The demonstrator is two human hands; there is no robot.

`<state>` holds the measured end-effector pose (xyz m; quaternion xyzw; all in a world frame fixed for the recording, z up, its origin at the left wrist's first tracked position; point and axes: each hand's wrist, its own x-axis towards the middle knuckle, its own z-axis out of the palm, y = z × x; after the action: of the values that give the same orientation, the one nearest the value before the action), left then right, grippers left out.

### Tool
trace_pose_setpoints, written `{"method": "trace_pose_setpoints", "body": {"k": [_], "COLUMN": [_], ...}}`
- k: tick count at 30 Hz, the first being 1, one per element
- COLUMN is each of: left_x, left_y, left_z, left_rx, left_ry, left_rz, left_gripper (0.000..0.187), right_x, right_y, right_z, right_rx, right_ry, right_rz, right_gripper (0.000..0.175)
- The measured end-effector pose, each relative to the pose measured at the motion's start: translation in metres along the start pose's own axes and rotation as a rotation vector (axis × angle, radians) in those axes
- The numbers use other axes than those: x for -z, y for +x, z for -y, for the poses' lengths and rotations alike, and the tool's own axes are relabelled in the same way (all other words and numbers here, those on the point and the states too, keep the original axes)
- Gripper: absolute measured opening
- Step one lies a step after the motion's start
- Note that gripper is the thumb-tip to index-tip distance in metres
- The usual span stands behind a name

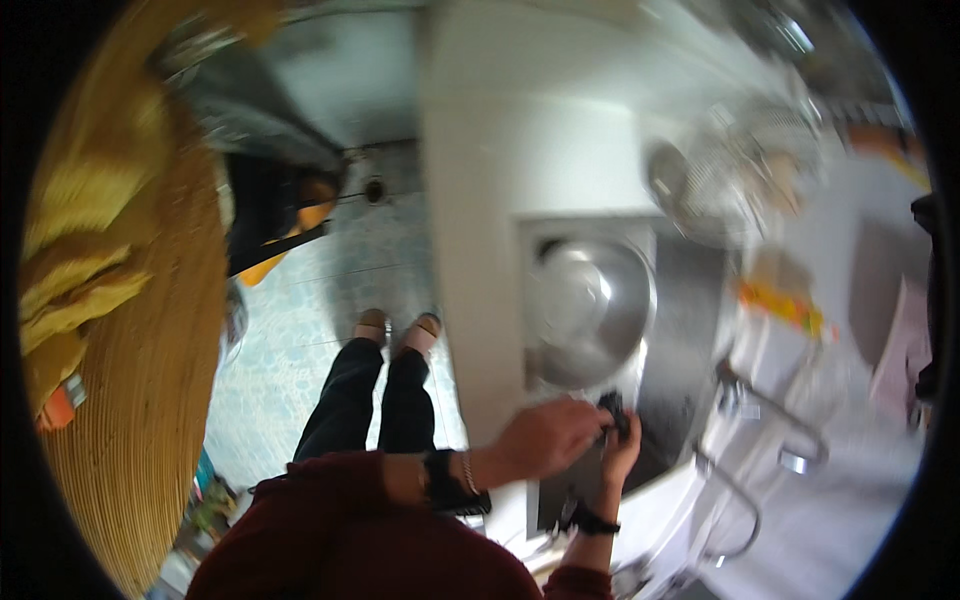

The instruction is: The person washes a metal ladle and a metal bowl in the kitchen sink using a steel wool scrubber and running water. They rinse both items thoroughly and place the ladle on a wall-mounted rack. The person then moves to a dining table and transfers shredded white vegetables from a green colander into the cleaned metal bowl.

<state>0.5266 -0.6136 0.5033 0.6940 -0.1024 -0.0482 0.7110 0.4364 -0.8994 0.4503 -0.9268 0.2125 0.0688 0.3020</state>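
My left hand (544, 442) reaches across from the left, its fingertips pinching a small dark object (613, 409) that is too blurred to name. My right hand (622, 450) grips the same object from the other side, fingers bent around it. Both hands meet over the near end of a stainless steel sink. Just beyond them a round, shiny metal bowl (592, 311) sits in the sink. Each wrist wears a black band.
Two curved faucets (776, 416) (739, 499) stand along the sink's right side. A colourful packet (784, 307) and a blurred mesh basket (784, 142) lie beyond. A ribbed wooden surface (142, 360) with yellow cloth (82, 285) is at the left. A white counter edge (457, 262) borders the tiled floor.
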Motion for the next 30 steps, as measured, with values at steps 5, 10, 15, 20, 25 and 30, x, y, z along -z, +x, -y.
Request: {"method": "trace_pose_setpoints", "body": {"k": [5,10,15,20,25,30], "left_x": [-0.015,-0.025,-0.045,-0.059,-0.076,-0.092], "left_y": [-0.001,-0.003,-0.011,-0.004,0.028,0.07], "left_z": [-0.007,-0.034,-0.052,-0.061,-0.078,-0.078], "left_rx": [0.096,0.17,0.073,0.124,0.409,0.5], "left_ry": [0.014,0.021,0.096,-0.014,-0.241,-0.412], "left_rz": [0.148,0.221,0.296,0.293,0.31,0.175], "left_gripper": [0.02,0.016,0.015,0.017,0.023,0.028], "right_x": [0.005,0.056,0.124,0.146,0.19,0.211], "right_y": [-0.007,-0.01,0.019,0.047,0.097,0.116], "right_z": [0.0,0.005,-0.013,-0.026,-0.005,0.012], "right_rx": [0.038,0.063,-0.022,0.007,0.129,-0.065], "right_ry": [0.041,0.062,-0.248,-0.352,-0.885,-1.155], "right_rz": [0.051,-0.504,-0.747,-0.63,-0.509,-0.16], "right_gripper": [0.044,0.044,0.046,0.055,0.046,0.04]}}
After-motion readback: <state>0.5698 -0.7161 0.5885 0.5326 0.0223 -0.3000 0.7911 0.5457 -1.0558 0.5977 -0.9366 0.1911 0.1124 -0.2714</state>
